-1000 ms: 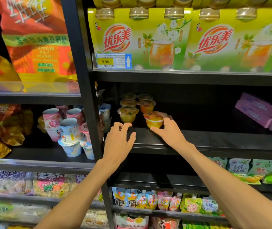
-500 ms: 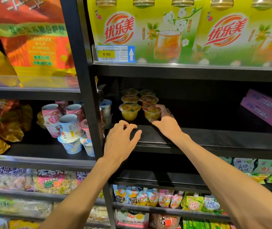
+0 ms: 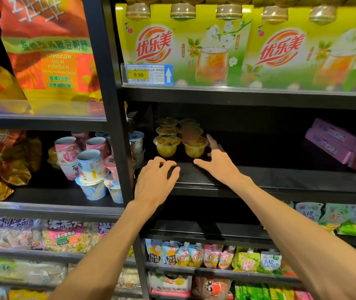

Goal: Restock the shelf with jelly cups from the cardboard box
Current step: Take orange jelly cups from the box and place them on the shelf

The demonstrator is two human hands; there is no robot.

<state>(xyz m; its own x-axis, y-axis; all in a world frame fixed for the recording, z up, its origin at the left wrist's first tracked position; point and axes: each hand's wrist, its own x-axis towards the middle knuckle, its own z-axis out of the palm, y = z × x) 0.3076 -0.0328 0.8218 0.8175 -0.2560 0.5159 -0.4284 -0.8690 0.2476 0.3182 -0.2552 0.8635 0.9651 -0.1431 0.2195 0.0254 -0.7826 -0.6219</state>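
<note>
Nearest me, my left hand (image 3: 154,180) rests on the front lip of the dark shelf (image 3: 259,180), fingers spread and loosely bent, holding nothing. It sits just beside the black upright post (image 3: 108,105) that divides the bays.

A little further in, my right hand (image 3: 218,161) is open too: thumb stretched toward the left, fingers (image 3: 211,141) straight and reaching up beside the front right jelly cup (image 3: 195,147). I cannot tell whether they touch its rim or stand just clear. No grip on it.

Behind that, the jelly cups (image 3: 173,135) stand in 2 short rows running back into the left corner of the shelf, the front 2 side by side.

Step in hand, as I judge it: a cup set down and being squared into its row. The cardboard box is not in view, so the next move calls for drawing both hands out and down to fetch more.

Room: wide bare shelf to the right, up to the pink boxes (image 3: 332,144) at the far end. Overhead, the shelf edge with the price tag (image 3: 149,74) hangs low, so I would withdraw flat.
</note>
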